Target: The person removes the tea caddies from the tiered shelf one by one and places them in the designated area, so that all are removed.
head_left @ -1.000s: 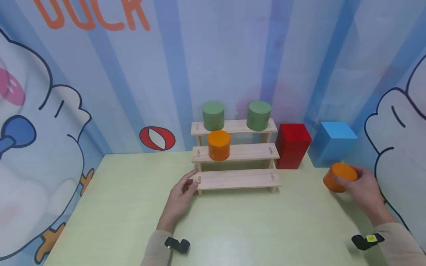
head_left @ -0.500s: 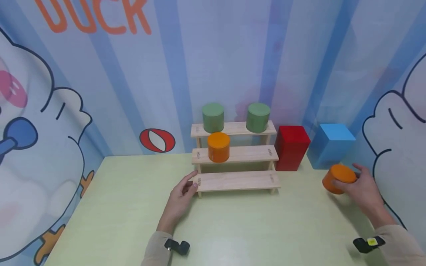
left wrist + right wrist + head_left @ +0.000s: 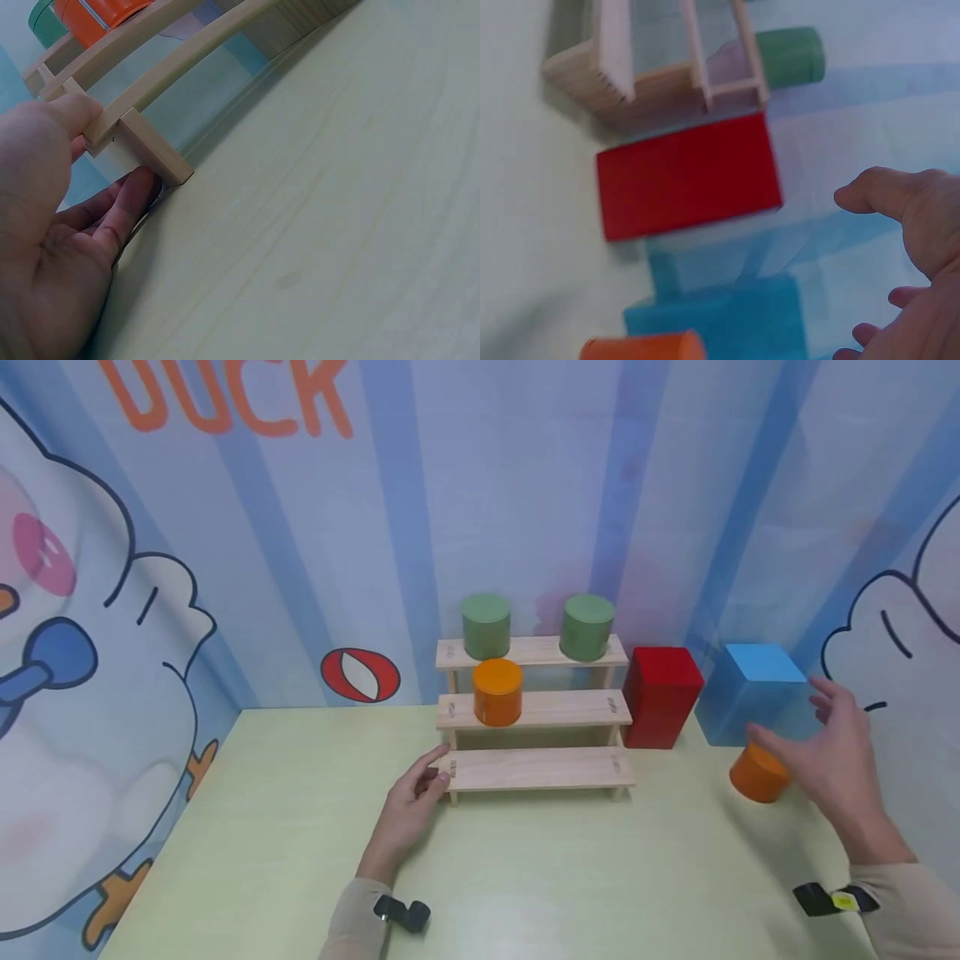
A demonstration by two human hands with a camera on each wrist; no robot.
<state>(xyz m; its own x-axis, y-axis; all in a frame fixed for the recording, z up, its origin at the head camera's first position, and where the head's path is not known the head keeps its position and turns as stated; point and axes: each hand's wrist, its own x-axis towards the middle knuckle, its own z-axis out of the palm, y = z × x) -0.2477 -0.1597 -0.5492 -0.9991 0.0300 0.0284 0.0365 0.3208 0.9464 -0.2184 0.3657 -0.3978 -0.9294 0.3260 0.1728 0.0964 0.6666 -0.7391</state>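
Note:
A three-tier wooden step shelf (image 3: 543, 768) stands against the backdrop. My left hand (image 3: 405, 810) grips the left end of its lowest step; in the left wrist view the thumb (image 3: 75, 112) lies on the board and the fingers curl by the leg. Over at the right, my right hand (image 3: 836, 764) is spread and holds nothing, just above an orange cylinder (image 3: 757, 777) on the table. That cylinder is partly hidden by the thumb. Another orange cylinder (image 3: 497, 695) sits on the middle step, toward its left end.
On the top step are two green cylinders, one left (image 3: 486, 628) and one right (image 3: 587, 628). A red block (image 3: 662, 700) stands right beside the shelf, and a blue block (image 3: 750, 697) is farther right, behind the loose orange cylinder. The printed backdrop (image 3: 517, 485) rises behind the table.
My right hand has let go of the orange cylinder and lifted up, its fingers spreading. The cylinder stays in about the same place. The left hand keeps its place on the shelf.

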